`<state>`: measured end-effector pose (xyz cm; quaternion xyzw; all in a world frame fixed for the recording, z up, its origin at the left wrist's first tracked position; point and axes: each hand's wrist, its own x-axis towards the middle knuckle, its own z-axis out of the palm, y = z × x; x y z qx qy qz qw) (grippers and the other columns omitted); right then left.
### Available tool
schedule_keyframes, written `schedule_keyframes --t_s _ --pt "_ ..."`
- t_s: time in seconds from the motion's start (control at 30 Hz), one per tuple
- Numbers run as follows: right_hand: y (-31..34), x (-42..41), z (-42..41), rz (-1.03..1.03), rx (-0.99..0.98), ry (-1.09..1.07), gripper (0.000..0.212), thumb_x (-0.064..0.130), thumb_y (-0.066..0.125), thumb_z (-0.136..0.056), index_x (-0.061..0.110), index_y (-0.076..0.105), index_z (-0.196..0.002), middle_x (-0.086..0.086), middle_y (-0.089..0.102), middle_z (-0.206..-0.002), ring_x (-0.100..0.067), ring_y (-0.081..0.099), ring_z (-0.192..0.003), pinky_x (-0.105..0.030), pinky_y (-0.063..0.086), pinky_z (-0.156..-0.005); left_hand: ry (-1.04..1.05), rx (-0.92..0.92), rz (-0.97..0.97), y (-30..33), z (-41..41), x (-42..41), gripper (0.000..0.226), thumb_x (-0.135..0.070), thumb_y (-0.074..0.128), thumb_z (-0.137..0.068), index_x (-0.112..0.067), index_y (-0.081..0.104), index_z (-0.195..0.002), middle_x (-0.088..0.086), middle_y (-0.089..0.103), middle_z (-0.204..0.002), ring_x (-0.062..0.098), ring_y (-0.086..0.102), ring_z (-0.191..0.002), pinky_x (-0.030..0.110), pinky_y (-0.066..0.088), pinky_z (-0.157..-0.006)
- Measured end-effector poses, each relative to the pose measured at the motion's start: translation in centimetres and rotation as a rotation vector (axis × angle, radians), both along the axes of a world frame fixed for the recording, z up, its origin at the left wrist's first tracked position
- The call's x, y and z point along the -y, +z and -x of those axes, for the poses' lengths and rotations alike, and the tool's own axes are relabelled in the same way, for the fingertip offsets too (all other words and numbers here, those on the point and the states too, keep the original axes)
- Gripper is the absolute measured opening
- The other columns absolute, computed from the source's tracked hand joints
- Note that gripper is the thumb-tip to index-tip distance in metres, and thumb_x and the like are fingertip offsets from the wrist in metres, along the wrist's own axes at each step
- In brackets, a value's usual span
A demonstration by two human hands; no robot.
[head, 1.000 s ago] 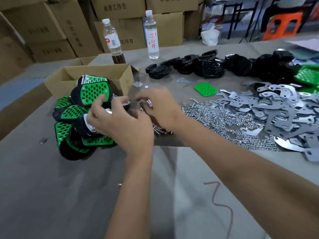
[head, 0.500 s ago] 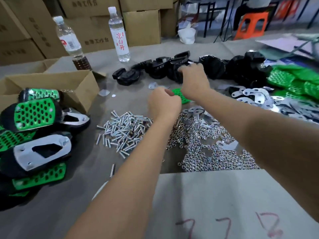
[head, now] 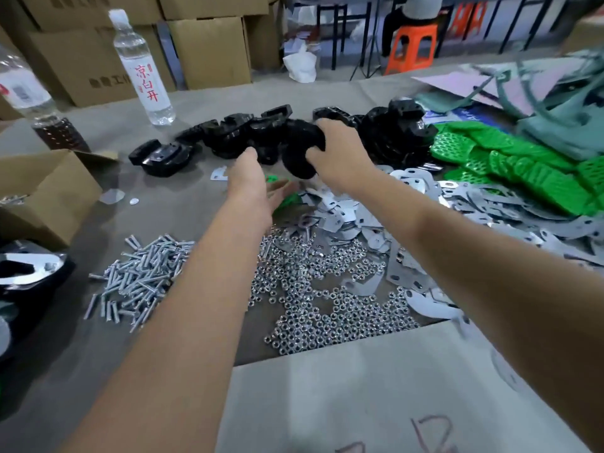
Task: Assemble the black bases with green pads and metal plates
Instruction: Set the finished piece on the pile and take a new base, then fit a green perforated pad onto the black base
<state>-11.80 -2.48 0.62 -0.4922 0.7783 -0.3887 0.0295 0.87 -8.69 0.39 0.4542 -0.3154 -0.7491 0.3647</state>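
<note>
My right hand (head: 340, 152) grips a black base (head: 299, 148), lifted just off the row of loose black bases (head: 228, 135) at the back of the table. My left hand (head: 251, 181) reaches out beside it with fingers straight, over a green pad (head: 287, 199) that it partly hides. A heap of green pads (head: 523, 165) lies at the right. Metal plates (head: 408, 204) are spread below it. A finished black base with a metal plate (head: 23, 269) shows at the left edge.
A pile of screws (head: 143, 276) and a spread of nuts (head: 327, 289) lie in front. An open cardboard box (head: 49, 191) stands left, with two bottles (head: 143, 67) behind. Cardboard sheet (head: 376, 397) covers the near edge. A seated person on an orange stool (head: 411, 44) is far back.
Both hands left the stack of finished pieces at the left and reached toward the back. My right hand took hold of a black base; my left hand moved over the green pad.
</note>
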Motion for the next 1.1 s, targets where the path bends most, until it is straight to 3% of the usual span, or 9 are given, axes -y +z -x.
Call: schedule_keyframes --t_s 0.2,0.27,0.33,0.4,0.5,0.63,0.8,0.97,1.1 --pt "1.2 -11.3 1.7 -0.103 0.21 0.469 0.049 -0.015 0.057 -0.073 0.011 0.079 -0.109 0.007 0.078 -0.1 0.007 0.068 -0.087 -0.009 0.048 -0.08 -0.305 0.086 0.039 0.0 3.5 -7.1 0.018 -0.02 0.061 -0.101 -0.008 0.065 -0.115 0.017 0.07 -0.117 0.031 0.07 -0.101 0.046 0.061 -0.087" --pt "1.0 -13.3 4.0 0.034 0.291 0.291 0.04 -0.014 0.054 -0.076 0.01 0.081 -0.096 0.003 0.08 -0.09 -0.002 0.072 -0.078 -0.017 0.055 -0.073 -0.307 0.098 0.083 -0.5 4.4 -9.5 0.018 -0.011 0.066 -0.098 -0.005 0.065 -0.115 0.018 0.072 -0.113 0.034 0.071 -0.102 0.051 0.059 -0.094" --pt "0.2 -14.2 6.7 0.155 0.088 -0.116 0.036 -0.008 0.052 -0.081 0.015 0.079 -0.083 0.004 0.076 -0.08 -0.007 0.07 -0.07 -0.026 0.056 -0.07 -0.339 0.133 0.126 -0.7 5.1 -11.5 0.015 -0.006 0.07 -0.095 -0.006 0.064 -0.109 0.016 0.072 -0.105 0.034 0.071 -0.098 0.052 0.06 -0.091" --pt "-0.6 -14.6 9.7 0.051 -0.181 -0.406 0.036 -0.004 0.052 -0.083 0.015 0.078 -0.099 -0.005 0.076 -0.096 -0.021 0.07 -0.09 -0.03 0.053 -0.082 -0.397 0.176 0.169 -0.8 5.9 -13.0 0.03 -0.008 0.072 -0.093 -0.009 0.062 -0.121 0.013 0.071 -0.111 0.033 0.069 -0.103 0.052 0.059 -0.093" --pt "-1.8 -14.0 13.3 -0.433 -0.378 -0.396 0.059 0.001 0.059 -0.089 0.01 0.05 -0.147 -0.017 0.053 -0.148 -0.037 0.04 -0.142 -0.045 0.04 -0.113 -0.394 0.284 0.328 -0.9 7.4 -14.5 0.031 -0.014 0.072 -0.091 -0.018 0.059 -0.119 0.004 0.067 -0.107 0.024 0.065 -0.098 0.042 0.057 -0.087" --pt "-1.8 -12.4 14.4 -0.609 -0.35 -0.296 0.083 0.0 0.054 -0.095 0.016 0.012 -0.165 -0.016 0.025 -0.167 -0.04 0.018 -0.155 -0.056 0.03 -0.121 -0.363 0.321 0.391 -1.1 9.6 -16.0 0.018 -0.016 0.067 -0.092 -0.023 0.051 -0.094 -0.01 0.051 -0.087 0.012 0.05 -0.077 0.03 0.04 -0.062" --pt "-2.0 -12.8 12.8 -0.416 -0.502 -0.438 0.053 -0.008 0.053 -0.089 0.008 0.053 -0.14 -0.025 0.067 -0.109 -0.045 0.064 -0.108 -0.046 0.051 -0.081 -0.325 0.273 0.309 -0.6 11.0 -17.1 0.039 -0.013 0.065 -0.091 -0.009 0.057 -0.129 -0.005 0.053 -0.095 0.009 0.046 -0.074 0.026 0.03 -0.056" --pt "-1.0 -14.5 11.2 -0.367 -0.466 -0.432 0.045 -0.006 0.052 -0.089 0.012 0.068 -0.127 -0.02 0.07 -0.116 -0.042 0.064 -0.109 -0.045 0.054 -0.085 -0.265 0.278 0.304 -0.9 10.9 -17.2 0.01 -0.014 0.065 -0.093 -0.011 0.058 -0.098 0.002 0.06 -0.093 0.015 0.052 -0.075 0.028 0.039 -0.059" --pt "0.3 -16.6 8.6 0.14 -0.018 -0.56 0.036 0.006 0.052 -0.103 0.011 0.064 -0.136 -0.012 0.069 -0.129 -0.03 0.063 -0.121 -0.037 0.05 -0.102 -0.197 0.206 0.26 -0.5 8.6 -16.8 0.019 -0.016 0.075 -0.086 -0.012 0.057 -0.083 0.008 0.064 -0.085 0.027 0.063 -0.08 0.04 0.055 -0.078"
